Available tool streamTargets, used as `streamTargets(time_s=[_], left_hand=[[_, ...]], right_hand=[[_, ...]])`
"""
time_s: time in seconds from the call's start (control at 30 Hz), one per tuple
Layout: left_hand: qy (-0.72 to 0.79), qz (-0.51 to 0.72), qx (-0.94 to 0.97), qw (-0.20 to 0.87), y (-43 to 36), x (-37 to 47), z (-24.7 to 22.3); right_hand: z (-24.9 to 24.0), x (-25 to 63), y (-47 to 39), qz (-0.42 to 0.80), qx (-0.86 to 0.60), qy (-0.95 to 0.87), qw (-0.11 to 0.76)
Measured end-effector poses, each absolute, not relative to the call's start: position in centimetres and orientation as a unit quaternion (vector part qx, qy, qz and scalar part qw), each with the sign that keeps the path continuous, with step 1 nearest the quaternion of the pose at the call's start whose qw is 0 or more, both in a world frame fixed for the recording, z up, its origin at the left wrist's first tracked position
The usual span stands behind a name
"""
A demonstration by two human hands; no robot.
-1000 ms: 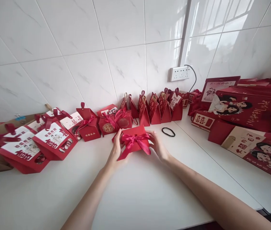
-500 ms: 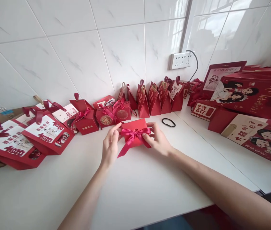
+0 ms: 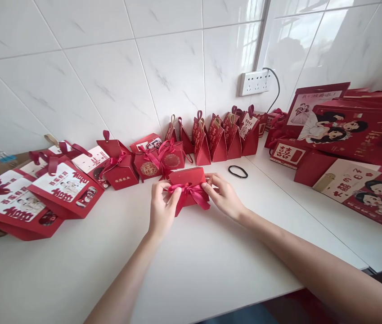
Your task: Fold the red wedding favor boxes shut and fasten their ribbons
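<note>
Red box (image 3: 186, 175) just below frame centre, on white table (image 3: 191, 261). Step looks like bow-straightening. Left hand (image 3: 162, 208): narrow pinch, bow's (image 3: 192, 192) left side. Right hand (image 3: 225, 196): narrow pinch, right loop. Next move likely calls for light, even tugs.

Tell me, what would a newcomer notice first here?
Probably the small red box on the white table, with a bright pink bow and the person's left hand and right hand at either side. Behind it, red gift boxes line the tiled wall; at the right, red packages printed with cartoon couples are piled.
</note>
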State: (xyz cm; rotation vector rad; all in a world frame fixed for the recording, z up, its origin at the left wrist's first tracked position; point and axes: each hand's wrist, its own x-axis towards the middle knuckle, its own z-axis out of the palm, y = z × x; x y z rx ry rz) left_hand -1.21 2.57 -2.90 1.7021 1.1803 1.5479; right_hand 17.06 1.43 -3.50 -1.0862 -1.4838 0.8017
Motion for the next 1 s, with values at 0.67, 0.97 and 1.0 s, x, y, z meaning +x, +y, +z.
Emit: streamTargets(time_s=[0.67,0.97,1.0], left_hand=[[0.453,0.555,0.663,0.22,2.1,-1.1,-2.5],[0.453,0.556,0.671,0.186,2.4,-1.3,-2.6],[0.454,0.555,0.673,0.181,2.4,-1.3,-2.6]], right_hand=[[-2.6,17.7,1.8,0.402,-0.412,-0.556,0.6],[-2.2,17.7,1.7,0.42,-0.407,-0.553,0.594],[-2.3,17.8,1.7,0.424,-0.407,-0.549,0.594]])
